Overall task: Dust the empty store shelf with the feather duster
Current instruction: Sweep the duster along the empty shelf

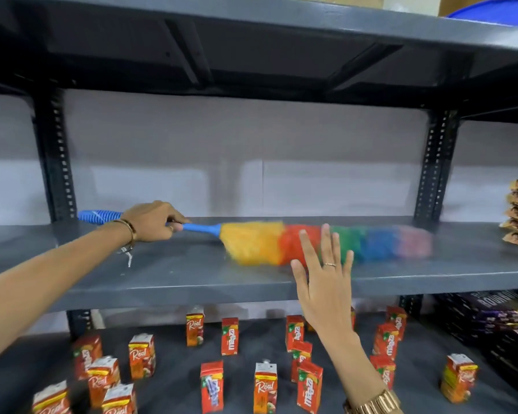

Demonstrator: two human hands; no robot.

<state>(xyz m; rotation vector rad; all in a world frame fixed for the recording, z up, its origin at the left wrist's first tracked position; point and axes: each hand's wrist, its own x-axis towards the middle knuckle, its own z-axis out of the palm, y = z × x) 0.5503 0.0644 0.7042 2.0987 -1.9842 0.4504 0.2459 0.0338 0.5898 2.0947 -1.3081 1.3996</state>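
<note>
Left hand (pixel 151 222) grip pinching duster (pixel 296 243) handle; head lies on shelf (pixel 177 273). Right hand (pixel 326 282) spread, empty.

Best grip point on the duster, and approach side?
Grip the ribbed blue handle at the feather duster's left end, coming from the left and front. The head is soft fluff; the duster lies lengthwise along the shelf. The left hand already holds there.
</note>
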